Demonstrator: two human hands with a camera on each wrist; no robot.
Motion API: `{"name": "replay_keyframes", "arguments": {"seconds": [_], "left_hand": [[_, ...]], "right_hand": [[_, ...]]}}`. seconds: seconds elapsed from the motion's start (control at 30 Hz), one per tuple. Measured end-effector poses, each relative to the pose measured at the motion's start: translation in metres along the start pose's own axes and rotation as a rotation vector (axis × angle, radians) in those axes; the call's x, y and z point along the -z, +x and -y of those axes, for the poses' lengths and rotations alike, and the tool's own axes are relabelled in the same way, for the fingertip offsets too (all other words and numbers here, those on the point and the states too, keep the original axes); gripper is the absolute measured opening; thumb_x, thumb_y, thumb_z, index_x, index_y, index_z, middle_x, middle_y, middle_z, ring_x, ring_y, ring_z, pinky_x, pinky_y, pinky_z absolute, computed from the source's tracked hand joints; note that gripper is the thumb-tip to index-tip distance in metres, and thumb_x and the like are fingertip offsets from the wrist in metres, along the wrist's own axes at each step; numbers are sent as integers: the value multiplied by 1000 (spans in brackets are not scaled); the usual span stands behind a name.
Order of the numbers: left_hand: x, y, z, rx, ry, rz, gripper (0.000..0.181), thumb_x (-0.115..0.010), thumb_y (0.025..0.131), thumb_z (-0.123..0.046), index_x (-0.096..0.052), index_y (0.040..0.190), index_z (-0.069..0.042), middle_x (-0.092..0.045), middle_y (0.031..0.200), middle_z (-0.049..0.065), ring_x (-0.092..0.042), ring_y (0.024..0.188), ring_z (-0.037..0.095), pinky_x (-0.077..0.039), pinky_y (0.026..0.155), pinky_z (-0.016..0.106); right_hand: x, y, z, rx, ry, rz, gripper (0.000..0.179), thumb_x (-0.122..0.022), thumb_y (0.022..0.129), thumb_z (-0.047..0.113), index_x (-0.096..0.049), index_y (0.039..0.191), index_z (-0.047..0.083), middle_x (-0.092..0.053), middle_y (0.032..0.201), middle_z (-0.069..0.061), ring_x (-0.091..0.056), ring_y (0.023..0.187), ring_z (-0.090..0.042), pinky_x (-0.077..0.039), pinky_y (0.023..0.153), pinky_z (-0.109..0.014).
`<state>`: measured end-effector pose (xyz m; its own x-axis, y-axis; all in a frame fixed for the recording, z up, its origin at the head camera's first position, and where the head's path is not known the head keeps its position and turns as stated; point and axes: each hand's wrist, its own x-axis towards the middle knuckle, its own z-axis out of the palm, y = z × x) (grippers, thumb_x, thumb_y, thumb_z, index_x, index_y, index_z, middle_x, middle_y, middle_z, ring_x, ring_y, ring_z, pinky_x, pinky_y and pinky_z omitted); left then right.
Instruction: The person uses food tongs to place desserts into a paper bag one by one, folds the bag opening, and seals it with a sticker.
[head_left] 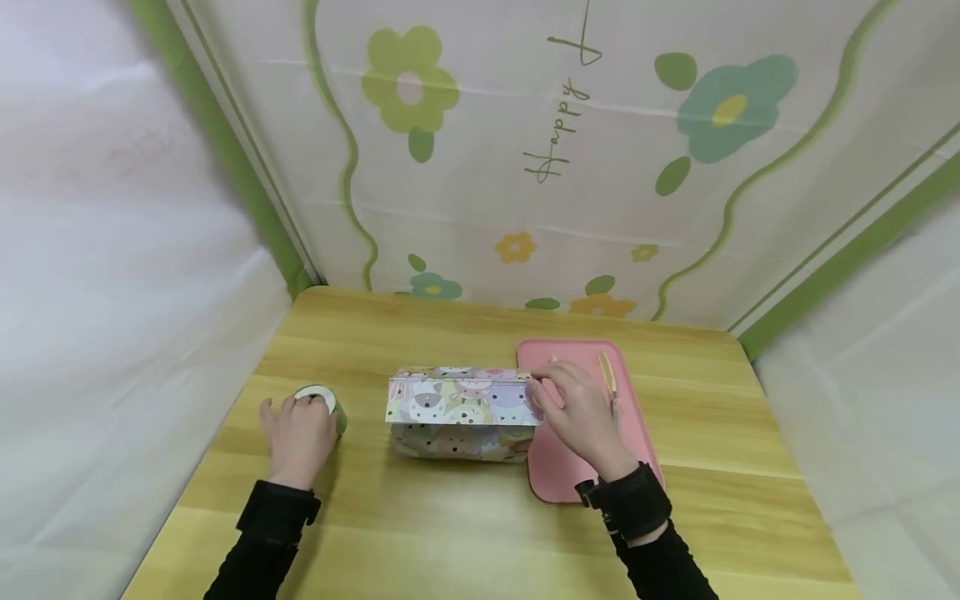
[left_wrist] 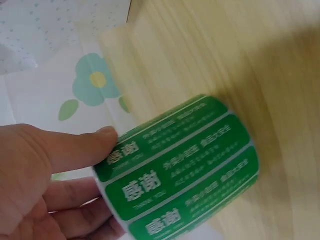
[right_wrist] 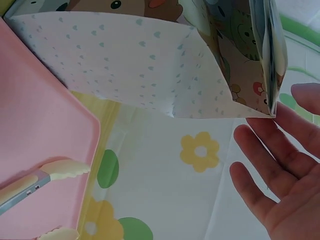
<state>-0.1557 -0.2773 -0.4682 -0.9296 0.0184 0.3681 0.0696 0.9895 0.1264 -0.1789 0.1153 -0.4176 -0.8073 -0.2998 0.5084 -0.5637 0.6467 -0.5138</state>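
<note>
At the left of the table, my left hand (head_left: 300,440) grips a roll of green stickers (left_wrist: 182,167), with its thumb on the printed outside and its other fingers reaching round the roll's near end. A paper bag (head_left: 463,408) patterned with cartoon animals sits in the middle, its top folded over into a flap. My right hand (head_left: 583,417) is at the right end of that fold. In the right wrist view its fairly straight fingers (right_wrist: 262,160) touch the corner of the folded edge, and the thumb stands beside it. Pale hearts dot the bag's white underside.
Beneath my right hand and beside the bag lies a pink tray (head_left: 637,442). Tongs with cream tips (right_wrist: 65,170) rest on it, partly hidden by the hand in the head view. A flower-printed cloth (head_left: 480,192) hangs behind the wooden table (head_left: 450,533).
</note>
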Motion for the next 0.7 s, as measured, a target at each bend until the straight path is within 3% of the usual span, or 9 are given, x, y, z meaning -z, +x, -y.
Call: {"name": "replay_keyframes", "arguments": {"seconds": [0.13,0.27,0.43,0.53,0.7], "left_hand": [[-5,5,0,1,-2,22,29,-82,81,-15,-62,71,4,-61,70,20,-58,78,44,-16,102,72],[-5,11,1,-2,4,46,35,-81,82,-18,-57,62,-2,-54,58,15,-59,71,42,-17,103,70],[-3,12,6,-52,-25,76,27,-81,82,-16,-63,68,-3,-54,57,11,-59,73,40,-19,103,67],[-2,8,8,-121,-35,21,21,-81,81,-15,-67,73,-2,-60,62,12,-61,78,39,-19,104,66],[5,2,6,-263,-73,-178,21,-82,78,-13,-71,87,3,-68,76,17,-63,83,39,-19,107,63]], "right_hand": [[-1,-2,-2,2,6,-15,16,-69,94,14,-71,105,3,-67,105,-8,-61,107,-28,-45,94,-48],[0,-2,-4,13,18,-58,17,-71,92,12,-71,105,2,-67,105,-9,-61,103,-27,-47,90,-47],[1,-2,-7,28,35,-103,18,-70,92,12,-71,106,0,-67,104,-11,-61,103,-28,-47,89,-48],[0,-3,-8,37,38,-106,18,-69,93,12,-71,106,0,-68,104,-11,-61,103,-28,-47,89,-47],[-1,-4,-7,35,41,-106,18,-69,93,13,-71,106,1,-68,105,-10,-61,103,-27,-47,89,-47]]}}
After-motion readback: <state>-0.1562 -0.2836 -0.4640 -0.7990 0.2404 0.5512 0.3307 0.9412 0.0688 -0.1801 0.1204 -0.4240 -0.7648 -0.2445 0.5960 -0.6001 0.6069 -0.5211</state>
